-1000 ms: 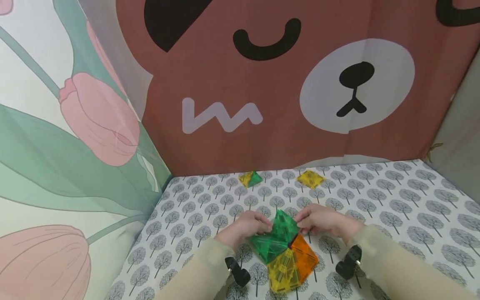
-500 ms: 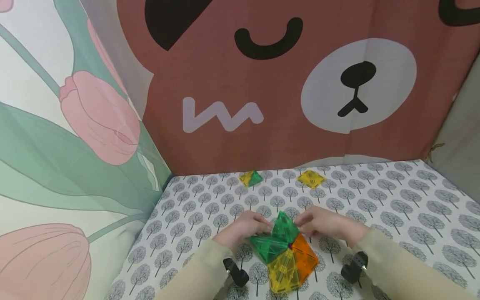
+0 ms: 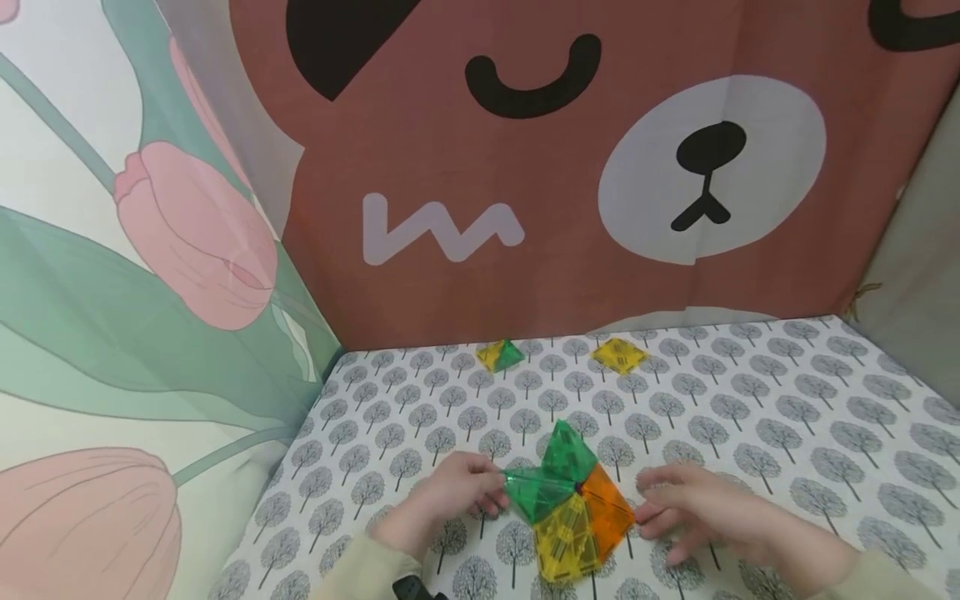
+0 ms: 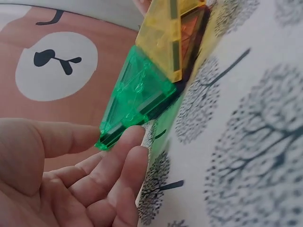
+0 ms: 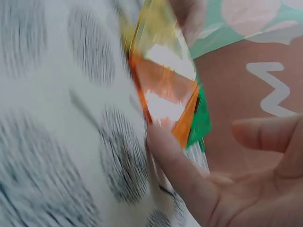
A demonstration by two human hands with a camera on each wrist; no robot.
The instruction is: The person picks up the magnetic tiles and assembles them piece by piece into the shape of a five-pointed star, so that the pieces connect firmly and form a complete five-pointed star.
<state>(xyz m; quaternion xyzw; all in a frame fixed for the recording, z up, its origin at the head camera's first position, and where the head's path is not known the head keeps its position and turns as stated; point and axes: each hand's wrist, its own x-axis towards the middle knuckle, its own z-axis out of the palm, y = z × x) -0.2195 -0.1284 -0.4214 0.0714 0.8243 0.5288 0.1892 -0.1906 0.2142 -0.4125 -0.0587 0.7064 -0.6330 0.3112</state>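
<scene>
A build of translucent magnetic tiles stands on the cloth before me: a green triangular part (image 3: pixel 567 454) at the back, another green part (image 4: pixel 137 90) at the left, a yellow part (image 3: pixel 566 546) in front and an orange part (image 5: pixel 163 97) at the right. My left hand (image 3: pixel 461 487) pinches the outer corner of the left green part between thumb and fingers. On the other side, my right hand (image 3: pixel 697 504) is spread, thumb apart from the fingers. One of its fingertips lies at the lower edge of the orange part in the right wrist view.
Farther back on the tree-print cloth (image 3: pixel 375 417) lie a yellow-and-green tile piece (image 3: pixel 501 356) and a yellow tile piece (image 3: pixel 620 356). A brown bear-print curtain (image 3: pixel 450 300) rises behind the table; a tulip-print curtain (image 3: pixel 202 358) borders the left.
Both hands have left the back green part. The left moved toward me to the left green corner; the right moved right and toward me beside the orange part. The build stays about in place.
</scene>
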